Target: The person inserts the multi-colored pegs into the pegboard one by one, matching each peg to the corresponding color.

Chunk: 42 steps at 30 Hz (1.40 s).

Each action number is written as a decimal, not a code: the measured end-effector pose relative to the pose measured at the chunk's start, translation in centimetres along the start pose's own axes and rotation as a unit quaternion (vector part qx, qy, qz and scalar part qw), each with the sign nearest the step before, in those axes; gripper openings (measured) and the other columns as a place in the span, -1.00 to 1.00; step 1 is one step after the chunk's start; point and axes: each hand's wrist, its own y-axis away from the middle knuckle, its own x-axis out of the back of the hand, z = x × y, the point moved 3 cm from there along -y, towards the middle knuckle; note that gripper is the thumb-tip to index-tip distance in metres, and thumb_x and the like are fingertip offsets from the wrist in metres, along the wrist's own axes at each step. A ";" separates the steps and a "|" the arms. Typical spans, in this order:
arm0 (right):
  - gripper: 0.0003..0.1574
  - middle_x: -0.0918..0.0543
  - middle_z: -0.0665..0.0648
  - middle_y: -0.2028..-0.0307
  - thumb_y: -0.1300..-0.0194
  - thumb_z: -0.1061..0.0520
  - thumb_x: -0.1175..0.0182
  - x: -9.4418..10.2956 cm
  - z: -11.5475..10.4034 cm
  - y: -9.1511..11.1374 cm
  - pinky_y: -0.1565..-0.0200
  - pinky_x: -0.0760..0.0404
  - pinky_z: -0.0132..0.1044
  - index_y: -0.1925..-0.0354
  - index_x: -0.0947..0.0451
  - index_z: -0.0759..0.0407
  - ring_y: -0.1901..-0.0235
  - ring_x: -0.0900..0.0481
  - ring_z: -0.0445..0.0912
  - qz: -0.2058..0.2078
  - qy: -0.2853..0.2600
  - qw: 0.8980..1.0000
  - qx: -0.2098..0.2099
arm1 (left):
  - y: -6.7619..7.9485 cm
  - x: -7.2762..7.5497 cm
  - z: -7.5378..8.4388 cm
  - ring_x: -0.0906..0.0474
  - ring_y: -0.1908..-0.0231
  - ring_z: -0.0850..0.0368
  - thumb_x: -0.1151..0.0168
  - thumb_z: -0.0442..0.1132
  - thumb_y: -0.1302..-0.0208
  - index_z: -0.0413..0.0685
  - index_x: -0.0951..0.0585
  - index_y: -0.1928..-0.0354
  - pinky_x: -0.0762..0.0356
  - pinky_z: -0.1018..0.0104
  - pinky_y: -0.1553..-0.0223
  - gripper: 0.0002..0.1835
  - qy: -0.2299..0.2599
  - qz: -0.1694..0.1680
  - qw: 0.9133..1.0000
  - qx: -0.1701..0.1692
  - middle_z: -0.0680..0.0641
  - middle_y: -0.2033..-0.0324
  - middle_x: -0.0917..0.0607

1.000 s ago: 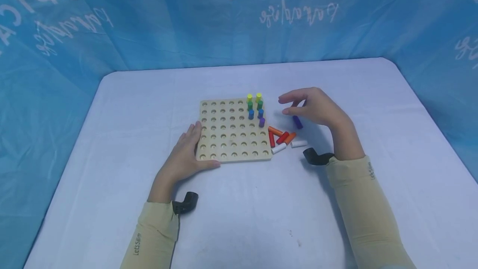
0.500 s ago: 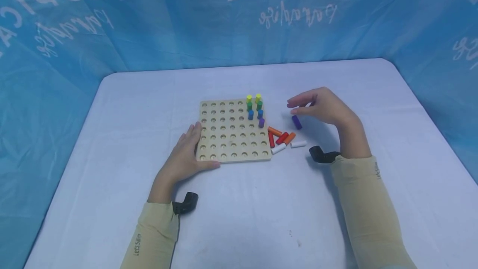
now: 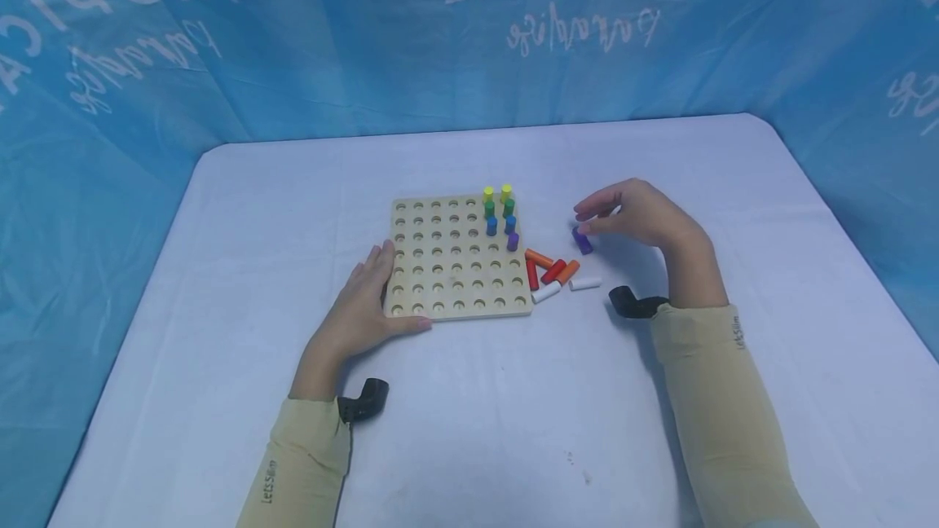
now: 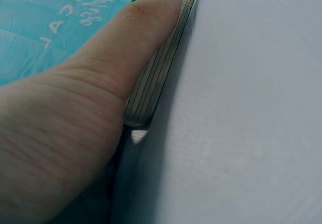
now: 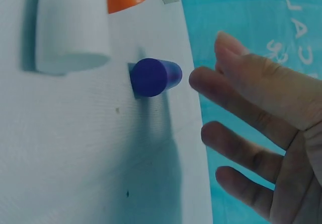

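A wooden pegboard (image 3: 456, 267) with rows of round holes lies on the white table. Yellow, green and blue pegs stand in pairs at its far right, with a single purple peg (image 3: 513, 242) in front of them. My left hand (image 3: 359, 300) rests at the board's near-left corner, fingers along the left edge and thumb (image 4: 136, 32) straight against the front edge. Right of the board, a loose purple peg (image 5: 150, 77) lies on the cloth. Just above it hovers my right hand (image 3: 638, 214), its fingers loosely bent; in the right wrist view they are apart from the peg.
Loose orange (image 3: 568, 271), red (image 3: 553, 270) and white pegs (image 3: 584, 283) lie beside the board's right edge, nearer me than the loose purple one. A blue curtain (image 3: 469, 63) with mirrored lettering hangs behind the table (image 3: 469, 430).
My right hand has shifted right and then lowered toward the loose purple peg. The left hand, board and pegs have stayed in place.
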 end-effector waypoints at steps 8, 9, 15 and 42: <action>-0.50 -0.63 0.15 -0.14 -0.17 0.01 -0.45 -0.5 0.0 -0.2 -0.16 -0.51 0.22 -0.10 -0.66 -0.03 -0.27 -0.37 0.16 -0.004 0.025 1.000 -0.015 | 0.0 0.0 0.0 0.32 -0.59 -0.05 -0.51 0.39 0.19 0.11 0.28 -0.59 0.24 -0.13 -0.58 0.48 0.001 -0.002 1.000 0.007 -0.04 -0.60 0.19; -0.49 -0.62 0.15 -0.14 -0.16 0.00 -0.46 -0.6 0.0 -0.2 -0.17 -0.51 0.23 -0.10 -0.66 -0.02 -0.27 -0.37 0.16 -0.005 0.027 1.000 -0.016 | 0.0 0.0 0.0 0.32 -0.59 -0.06 -0.51 0.39 0.19 0.10 0.28 -0.59 0.24 -0.14 -0.58 0.48 0.001 -0.002 1.000 0.006 -0.04 -0.60 0.19; -0.46 -0.64 0.15 -0.05 -0.11 -0.06 -0.50 -1.0 -0.2 -0.2 -0.07 -0.56 0.15 -0.08 -0.68 -0.03 -0.17 -0.42 0.13 -0.015 0.044 0.999 -0.011 | 0.0 0.0 0.0 0.31 -0.59 -0.07 -0.51 0.38 0.18 0.10 0.27 -0.59 0.24 -0.16 -0.57 0.48 0.002 -0.001 1.000 0.004 -0.04 -0.60 0.19; -0.53 -0.65 0.07 0.05 -0.26 0.02 -0.38 -1.1 -2.0 -0.3 0.06 -0.61 -0.09 -0.14 -0.60 -0.03 0.02 -0.49 0.02 0.040 0.021 0.995 0.088 | 0.0 0.0 0.0 0.32 -0.59 -0.03 -0.51 0.38 0.18 0.11 0.27 -0.59 0.26 -0.09 -0.59 0.48 0.002 -0.001 1.000 0.002 -0.03 -0.60 0.18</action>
